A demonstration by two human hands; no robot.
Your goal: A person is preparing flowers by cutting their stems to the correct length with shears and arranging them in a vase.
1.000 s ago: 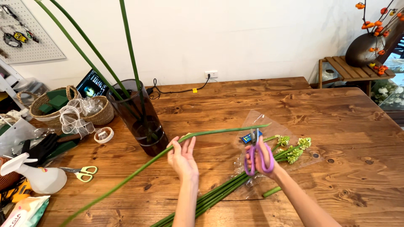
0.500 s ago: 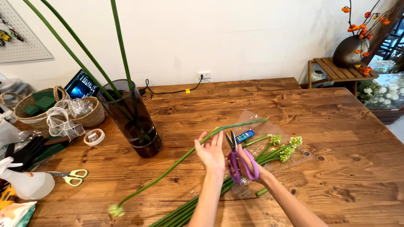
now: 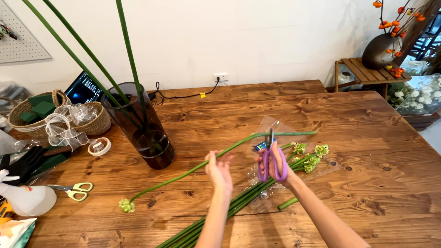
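The left hand (image 3: 219,171) is pinching a long green stem (image 3: 193,169) about midway, holding it up over the middle of the desk (image 3: 367,119), bud end drooping toward the near left edge and the cut end poking out to the right. The right hand (image 3: 275,166) is gripping purple scissors (image 3: 271,158) with the blades right at the stem, and I can't tell whether they've closed on it. Biggest risk in my view: the stem is long and floppy and only held at one spot, so it could bend or slide at the blades and end up with a ragged or crushed cut. The left fingers aren't far from the blades either, so a slip could nick them. A trimmed piece could also drop onto the bundle of stems (image 3: 239,204) lying on clear wrap (image 3: 275,125) right underneath. Off to the left stands a dark glass vase (image 3: 142,133) with tall stems in it, close enough that the swinging bud end could knock it. Further left: a roll of tape (image 3: 99,146), green-handled scissors (image 3: 76,189), a white spray bottle (image 3: 27,198) and a basket (image 3: 98,123), all well clear.
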